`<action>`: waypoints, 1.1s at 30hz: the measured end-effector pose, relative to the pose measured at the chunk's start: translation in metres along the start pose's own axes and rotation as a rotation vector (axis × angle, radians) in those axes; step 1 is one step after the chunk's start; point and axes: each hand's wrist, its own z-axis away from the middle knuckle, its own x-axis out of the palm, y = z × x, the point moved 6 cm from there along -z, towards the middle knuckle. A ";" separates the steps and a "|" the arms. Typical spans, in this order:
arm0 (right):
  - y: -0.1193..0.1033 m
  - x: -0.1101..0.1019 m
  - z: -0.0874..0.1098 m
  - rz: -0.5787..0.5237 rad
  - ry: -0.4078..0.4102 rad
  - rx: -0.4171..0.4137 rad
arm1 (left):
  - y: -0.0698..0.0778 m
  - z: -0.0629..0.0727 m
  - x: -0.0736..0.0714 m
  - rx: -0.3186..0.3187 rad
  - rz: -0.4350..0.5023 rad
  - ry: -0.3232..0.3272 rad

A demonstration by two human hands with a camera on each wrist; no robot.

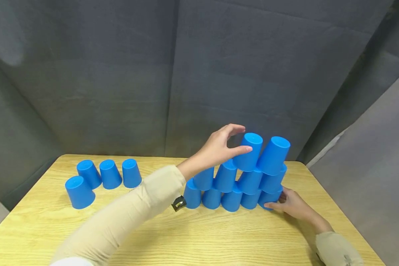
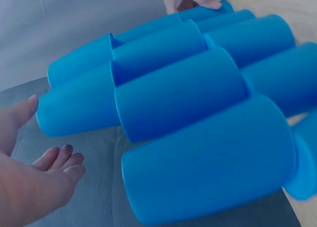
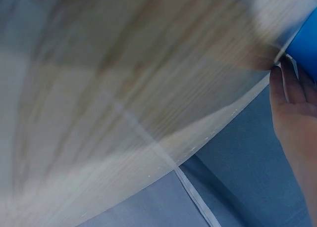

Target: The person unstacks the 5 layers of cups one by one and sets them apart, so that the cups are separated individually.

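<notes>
Several upside-down blue cups [image 1: 231, 200] form the bottom row of a stepped stack, with more on a second row. Two cups stand on top: a left one [image 1: 247, 157] and a right one [image 1: 274, 155]. My left hand [image 1: 216, 150] is spread around the upper part of the left top cup. Its thumb is right at that cup's base end in the left wrist view, while the fingers stand apart from it. Down at the right end, my right hand [image 1: 294, 204] holds the bottom corner cup [image 1: 267, 199], thumb in front and fingers at its side and behind.
Several more upside-down blue cups [image 1: 110, 174] stand loose at the table's left. The wooden table [image 1: 199, 236] has its back edge just behind the stack, and a grey curtain [image 1: 126, 92] hangs beyond it. My left forearm crosses before the stack's left end.
</notes>
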 end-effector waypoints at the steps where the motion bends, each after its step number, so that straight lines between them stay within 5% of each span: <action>1: 0.000 0.000 0.000 0.002 -0.002 0.001 | 0.001 -0.002 0.003 -0.003 0.004 -0.005; 19: -0.001 0.001 0.000 -0.001 -0.007 -0.015 | 0.014 -0.009 0.017 0.023 0.015 -0.045; 33: -0.004 0.002 0.000 0.011 -0.005 0.007 | 0.025 0.012 -0.032 0.087 0.097 0.028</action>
